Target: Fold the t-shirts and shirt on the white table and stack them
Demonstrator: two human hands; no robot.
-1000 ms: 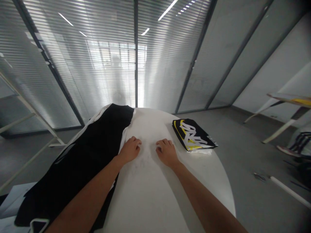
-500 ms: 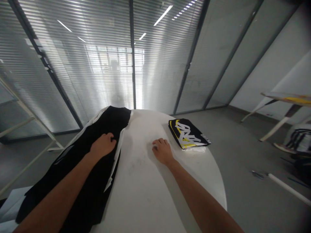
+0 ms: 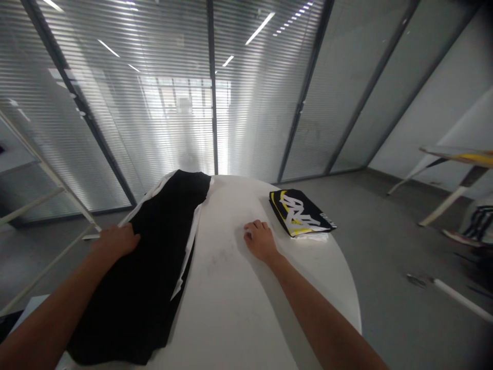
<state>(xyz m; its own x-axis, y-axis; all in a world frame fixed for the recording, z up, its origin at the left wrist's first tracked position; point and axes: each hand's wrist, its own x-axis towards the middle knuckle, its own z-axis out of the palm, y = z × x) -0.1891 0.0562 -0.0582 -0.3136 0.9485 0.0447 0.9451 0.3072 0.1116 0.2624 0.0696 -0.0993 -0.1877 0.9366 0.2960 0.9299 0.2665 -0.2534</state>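
We had our left hand (image 3: 113, 240) lying palm-down on the left edge of a long black garment (image 3: 142, 293), its fingers (image 3: 129, 237) pressed on the cloth; we could not tell whether they had pinched any of it or only rested there. The garment lay lengthwise on the white rounded bench (image 3: 231, 313), with a strip of white trim (image 3: 188, 246) along its right side. Our right hand (image 3: 261, 240) rested on the bare bench top, fingers lightly curled and holding nothing, just beside a folded black-and-yellow printed garment (image 3: 298, 213).

We judged the black garment the likelier source of trouble. Its left side sat near the bench's edge, so a hard drag from our left hand could have pulled it over and onto the grey floor (image 3: 385, 241). Pressing on one side alone could also have rucked the cloth or twisted the white trim under it. The folded garment sat close to our right hand, and a careless sweep of that arm could have knocked it askew or sent it toward the bench's rim.
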